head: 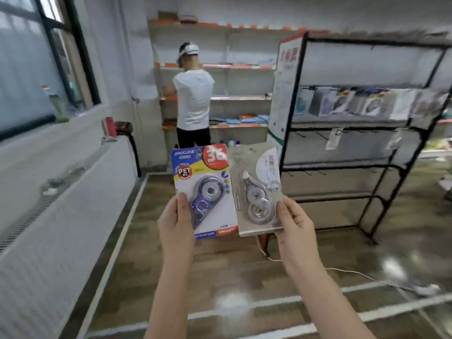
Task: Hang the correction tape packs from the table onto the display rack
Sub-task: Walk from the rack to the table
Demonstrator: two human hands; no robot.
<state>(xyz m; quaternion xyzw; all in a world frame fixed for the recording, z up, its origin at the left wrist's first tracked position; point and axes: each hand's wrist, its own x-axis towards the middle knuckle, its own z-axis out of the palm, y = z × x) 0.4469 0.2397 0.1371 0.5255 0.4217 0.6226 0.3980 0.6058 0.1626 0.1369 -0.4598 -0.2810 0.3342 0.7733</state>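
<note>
My left hand [176,220] grips the lower left edge of a blue and white correction tape pack [204,189] with a red "36" badge, held upright in front of me. Beside it, my right hand [294,226] pinches the lower right corner of a pale grey correction tape pack [255,189]. The two packs overlap slightly at their inner edges. The black wire display rack [367,128] stands ahead to the right, with several packs [352,104] hanging along its upper rail and bare hooks on the rails below.
A person in a white shirt [193,99] stands at orange-edged wall shelves [234,67] at the back. A white radiator cover [61,204] runs along the left under the window. A white cable [354,272] trails over the floor at right.
</note>
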